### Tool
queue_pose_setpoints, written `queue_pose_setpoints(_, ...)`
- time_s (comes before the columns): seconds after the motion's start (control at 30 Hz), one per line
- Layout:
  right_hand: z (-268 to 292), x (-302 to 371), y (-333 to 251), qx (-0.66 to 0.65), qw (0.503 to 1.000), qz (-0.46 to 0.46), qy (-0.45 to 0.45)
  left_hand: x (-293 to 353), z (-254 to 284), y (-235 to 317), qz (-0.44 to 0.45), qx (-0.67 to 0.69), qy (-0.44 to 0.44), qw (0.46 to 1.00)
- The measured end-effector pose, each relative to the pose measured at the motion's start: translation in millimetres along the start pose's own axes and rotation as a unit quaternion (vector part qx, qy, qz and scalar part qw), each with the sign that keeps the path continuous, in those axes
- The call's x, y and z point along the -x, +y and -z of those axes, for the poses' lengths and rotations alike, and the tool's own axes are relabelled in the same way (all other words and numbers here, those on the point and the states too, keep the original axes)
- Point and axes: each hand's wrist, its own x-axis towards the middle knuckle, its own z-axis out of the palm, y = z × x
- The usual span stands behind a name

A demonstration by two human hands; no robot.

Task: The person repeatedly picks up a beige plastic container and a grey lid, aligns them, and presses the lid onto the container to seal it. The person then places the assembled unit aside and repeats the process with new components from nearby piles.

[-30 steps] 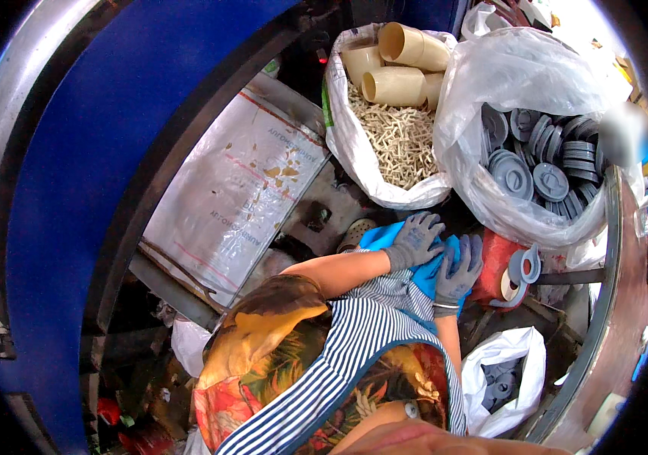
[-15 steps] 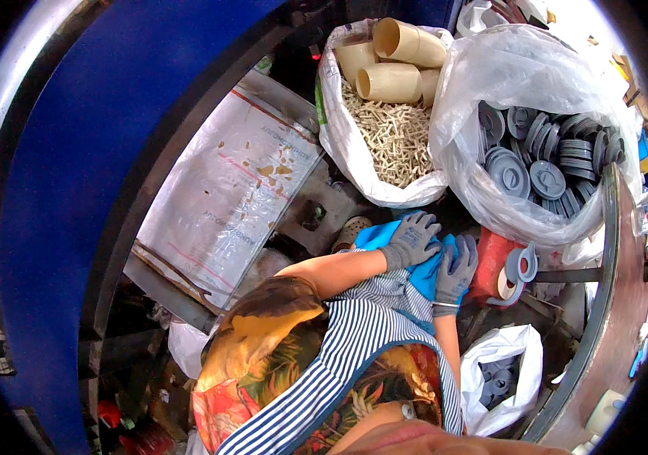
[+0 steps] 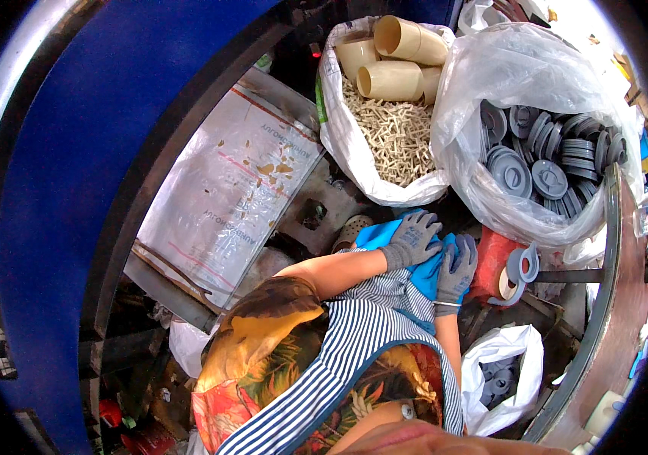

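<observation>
Both hands in grey gloves, down on a blue cloth in my lap. Left hand lies flat on top of the cloth, fingers spread and slightly curled, pressing on it, not closed around it. Right hand sits just beside the left, on the cloth's right edge, fingers bent loosely over the fabric; can't tell if it's actually pinching it. Cloth sits over my striped apron, between my forearms. Just right of the right hand: a red block with a grey disc leaning against it, touching. Above the hands, two bags, side by side and touching: a white sack with small beige pieces and beige tubes on top, and a clear bag full of grey discs. Lower right, near my right forearm, a small white bag with more grey parts inside. To my left, a flattened printed sack lying tilted against a big blue drum. A curved metal rail runs down the right side.
</observation>
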Motion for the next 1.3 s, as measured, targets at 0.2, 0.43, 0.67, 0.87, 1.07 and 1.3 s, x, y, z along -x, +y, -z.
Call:
queue_pose_setpoints(0.2, 0.5, -0.6, 0.4, 0.013, 1.0, 0.003, -0.007, -4.7, 21.4, 0.5, 0.024, 0.148, 0.117, 0.982)
queue_pose_setpoints(0.43, 1.8, -0.7, -3.1, 0.017, 1.0, -0.014, -0.008, 14.6, 94.9, -134.5, 0.225, 0.021, 0.436, 0.871)
queue_pose_setpoints(0.67, 1.3, -3.6, -3.0, 0.052, 0.998, -0.013, -0.044, 115.8, 170.8, -282.2, 0.628, -0.294, 0.162, 0.702)
queue_pose_setpoints(0.87, -2.3, 1.1, 2.1, 0.058, 0.997, -0.039, -0.043, 204.2, 216.6, -273.0, 0.582, -0.198, -0.194, 0.764)
queue_pose_setpoints(1.07, -12.8, -8.9, 7.3, 0.041, 0.995, -0.019, -0.092, 365.4, 165.8, -322.5, 0.485, -0.348, -0.223, 0.771)
queue_pose_setpoints(1.3, 2.7, -7.3, -35.3, 0.037, 0.992, 0.097, -0.072, 240.9, 296.2, -225.9, 0.466, 0.065, 0.342, 0.814)
